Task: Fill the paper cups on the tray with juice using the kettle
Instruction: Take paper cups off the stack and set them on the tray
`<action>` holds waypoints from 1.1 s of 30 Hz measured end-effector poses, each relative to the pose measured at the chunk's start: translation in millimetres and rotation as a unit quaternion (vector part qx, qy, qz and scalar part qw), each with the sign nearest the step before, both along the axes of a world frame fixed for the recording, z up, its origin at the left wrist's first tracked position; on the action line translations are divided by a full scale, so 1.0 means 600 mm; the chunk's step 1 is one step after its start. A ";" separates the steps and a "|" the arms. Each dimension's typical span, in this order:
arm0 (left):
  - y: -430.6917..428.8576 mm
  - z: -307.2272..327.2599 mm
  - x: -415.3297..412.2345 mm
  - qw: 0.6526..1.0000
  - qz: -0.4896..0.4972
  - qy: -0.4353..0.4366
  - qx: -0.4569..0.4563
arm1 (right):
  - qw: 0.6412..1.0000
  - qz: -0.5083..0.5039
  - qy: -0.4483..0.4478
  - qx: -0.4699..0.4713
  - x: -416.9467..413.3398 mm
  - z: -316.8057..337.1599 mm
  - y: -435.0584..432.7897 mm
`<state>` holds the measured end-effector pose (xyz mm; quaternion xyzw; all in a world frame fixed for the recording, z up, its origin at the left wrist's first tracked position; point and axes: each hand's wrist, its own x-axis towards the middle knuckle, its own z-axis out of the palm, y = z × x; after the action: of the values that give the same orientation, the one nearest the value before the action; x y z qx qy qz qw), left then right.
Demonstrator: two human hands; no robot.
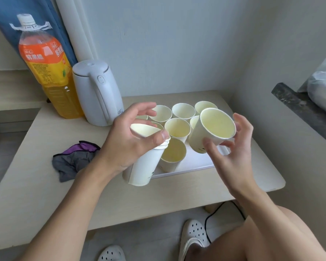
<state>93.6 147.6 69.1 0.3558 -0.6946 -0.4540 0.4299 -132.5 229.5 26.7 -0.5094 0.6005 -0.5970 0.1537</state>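
Soft daylight, sharp (edges bowed)

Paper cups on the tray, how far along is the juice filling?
Done: several cups stand on the tray, and they look empty. In hand: the left hand grips a stack of cups while the right hand holds a single cup over the tray. Left: all the pouring; the kettle stands untouched beside the juice bottle.
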 end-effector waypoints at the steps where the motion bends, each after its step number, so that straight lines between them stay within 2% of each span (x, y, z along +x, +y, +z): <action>1: 0.000 0.003 -0.004 1.000 0.010 0.013 -0.005 | 0.999 -0.013 0.017 0.026 -0.004 -0.008 0.001; 4: -0.002 0.008 -0.014 0.998 0.037 0.047 -0.021 | 0.993 -0.032 0.044 0.103 -0.007 -0.024 -0.001; 7: -0.003 0.012 -0.021 0.996 0.050 0.074 -0.022 | 0.988 -0.023 0.065 0.141 -0.003 -0.035 -0.002; 10: -0.002 0.011 -0.024 0.996 0.048 0.074 -0.022 | 0.981 -0.016 0.103 0.163 -0.004 -0.049 -0.006; 14: -0.004 0.009 -0.025 0.997 0.038 0.067 -0.023 | 0.970 -0.007 0.109 0.217 -0.005 -0.061 -0.012; 27: -0.005 0.003 -0.032 0.997 0.038 0.060 -0.026 | 0.953 0.003 0.117 0.280 -0.003 -0.076 -0.025; 33: -0.005 0.001 -0.035 0.997 0.040 0.052 -0.027 | 0.952 -0.010 0.123 0.280 -0.001 -0.071 -0.021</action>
<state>72.9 144.7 70.0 0.3474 -0.6686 -0.4351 0.4929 -133.4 217.2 -15.6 -0.5093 0.7631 -0.3387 0.2088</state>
